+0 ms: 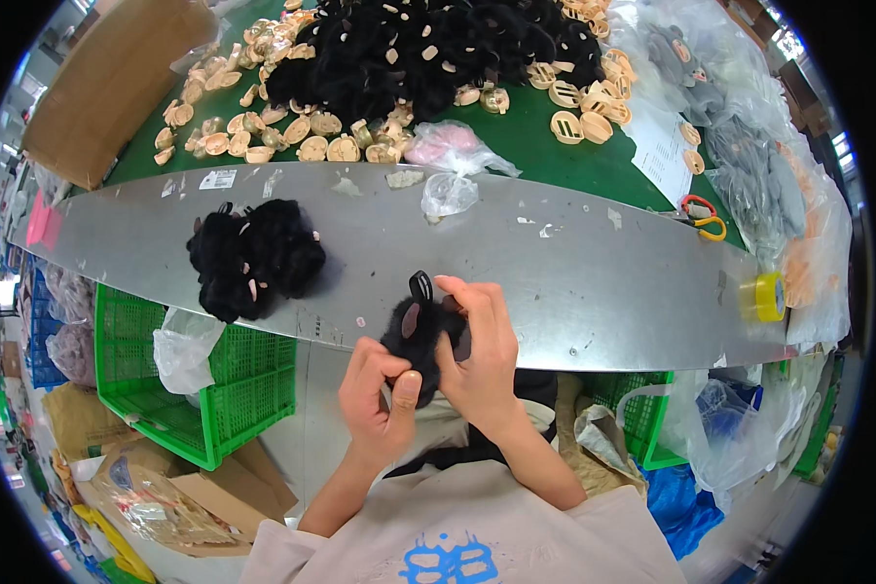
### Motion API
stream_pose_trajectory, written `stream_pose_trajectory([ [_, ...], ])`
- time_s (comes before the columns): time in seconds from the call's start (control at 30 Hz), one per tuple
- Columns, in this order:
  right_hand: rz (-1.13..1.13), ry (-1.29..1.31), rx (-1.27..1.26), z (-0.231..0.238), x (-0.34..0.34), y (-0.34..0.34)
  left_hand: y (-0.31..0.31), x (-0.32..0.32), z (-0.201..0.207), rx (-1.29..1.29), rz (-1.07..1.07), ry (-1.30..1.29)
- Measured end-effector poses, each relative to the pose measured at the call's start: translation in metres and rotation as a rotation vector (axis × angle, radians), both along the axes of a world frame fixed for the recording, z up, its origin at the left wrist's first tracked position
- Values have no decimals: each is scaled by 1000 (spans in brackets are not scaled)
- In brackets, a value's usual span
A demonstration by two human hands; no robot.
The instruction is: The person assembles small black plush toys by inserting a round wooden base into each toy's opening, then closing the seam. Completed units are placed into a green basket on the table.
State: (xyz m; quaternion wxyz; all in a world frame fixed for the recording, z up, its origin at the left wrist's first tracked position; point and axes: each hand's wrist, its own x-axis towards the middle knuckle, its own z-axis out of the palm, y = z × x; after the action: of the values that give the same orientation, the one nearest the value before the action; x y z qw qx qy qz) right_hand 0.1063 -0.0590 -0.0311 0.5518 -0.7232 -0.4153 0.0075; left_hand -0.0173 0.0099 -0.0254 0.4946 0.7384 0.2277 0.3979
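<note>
- I see the left hand [375, 394] pinching a black plush piece [420, 352] at its lower left.
- Right hand [487, 355] grips its right side, index fingertip near the black loop [420, 285].
- Piece is at the near edge of the metal table [594, 282].

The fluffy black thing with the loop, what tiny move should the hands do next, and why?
Maybe turn the furry black piece gently to check its underside: the left hand and right hand hold it from both sides, so it seems steady enough, and its underside is hidden from view.
</note>
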Motion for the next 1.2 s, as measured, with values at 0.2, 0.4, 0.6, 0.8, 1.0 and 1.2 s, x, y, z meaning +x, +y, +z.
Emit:
stream_pose_trajectory([
  [0.2,-29,200,273,-7,-2,-9,4,13,17,-160,53,-199],
  [0.4,118,50,270,4,1,-12,29,-6,15,142,-83,79],
  [0.6,-74,42,137,-9,14,-33,107,-16,59,966,567,90],
  [0.8,-259,80,-25,-22,30,-50,145,-25,16,919,372,833],
  [1.0,-238,116,-67,-21,34,-56,140,-27,21,779,345,569],
  [1.2,-211,-78,-132,-28,31,-52,131,-32,14,806,382,601],
])
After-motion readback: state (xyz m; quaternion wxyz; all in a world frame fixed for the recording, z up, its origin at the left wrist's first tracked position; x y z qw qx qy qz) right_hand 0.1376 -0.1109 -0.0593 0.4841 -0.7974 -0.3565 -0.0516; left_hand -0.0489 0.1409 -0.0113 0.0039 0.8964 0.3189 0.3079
